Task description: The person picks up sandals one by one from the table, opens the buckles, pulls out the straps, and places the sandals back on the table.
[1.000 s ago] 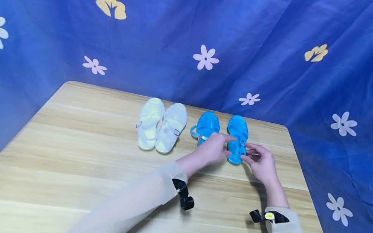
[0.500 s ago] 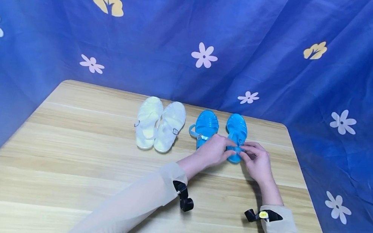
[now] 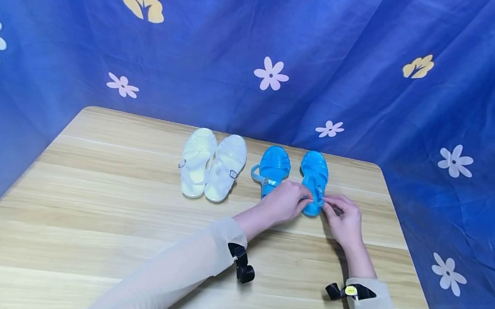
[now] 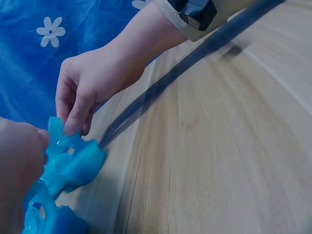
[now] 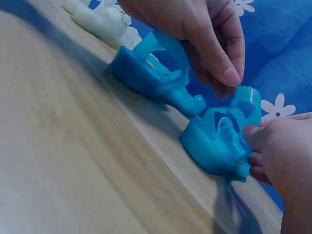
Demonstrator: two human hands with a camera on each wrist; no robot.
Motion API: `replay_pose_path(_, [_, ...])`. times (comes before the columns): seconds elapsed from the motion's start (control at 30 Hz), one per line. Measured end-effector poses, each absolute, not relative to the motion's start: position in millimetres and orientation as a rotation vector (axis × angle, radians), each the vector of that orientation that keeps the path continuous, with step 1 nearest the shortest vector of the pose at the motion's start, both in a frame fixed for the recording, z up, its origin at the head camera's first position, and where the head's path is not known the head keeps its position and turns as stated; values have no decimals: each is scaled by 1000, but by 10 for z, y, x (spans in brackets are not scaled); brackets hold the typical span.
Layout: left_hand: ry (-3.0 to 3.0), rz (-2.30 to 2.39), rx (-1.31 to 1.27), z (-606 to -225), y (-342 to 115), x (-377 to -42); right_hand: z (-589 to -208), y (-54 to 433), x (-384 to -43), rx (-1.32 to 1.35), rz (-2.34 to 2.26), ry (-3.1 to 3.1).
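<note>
Two blue jelly sandals lie toe-away at the back right of the table. Both hands work at the ankle strap of the right-hand blue sandal. My left hand comes from the left and pinches the strap between thumb and bent fingers. From the right, my right hand grips the strap's outer side by the buckle, its thumb on the blue plastic in the left wrist view. The strap stands raised over the heel in the right wrist view. Beside it, the left-hand blue sandal is partly hidden behind my left hand, its strap looped outward.
A pair of whitish sandals with metal buckles sits left of the blue ones. The wooden table ends at a blue curtain with printed flowers, close behind the shoes. Wrist cameras stick out from both sleeves.
Both hands have closed in over the sandal's heel and taken hold of the strap. Most recently the right hand has shifted slightly outward. The shoes have stayed in place.
</note>
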State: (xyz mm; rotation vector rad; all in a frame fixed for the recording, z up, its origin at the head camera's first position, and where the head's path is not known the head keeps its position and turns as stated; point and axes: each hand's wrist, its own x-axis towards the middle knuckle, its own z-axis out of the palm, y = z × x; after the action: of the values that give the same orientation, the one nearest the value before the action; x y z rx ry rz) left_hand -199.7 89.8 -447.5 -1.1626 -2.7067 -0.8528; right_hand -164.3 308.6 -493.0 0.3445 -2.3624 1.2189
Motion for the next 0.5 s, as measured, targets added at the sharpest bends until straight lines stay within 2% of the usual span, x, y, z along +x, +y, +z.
replay_pose_path(0.33, [-2692, -724, -1372, -4467, 902, -1919, -4862, 2995, -1457, 431, 1221, -2273])
replay_pose_path(0.5, [-2661, -797, -1334, -4457, 859, -1858, -4696, 2928, -1316, 413, 1261, -2315])
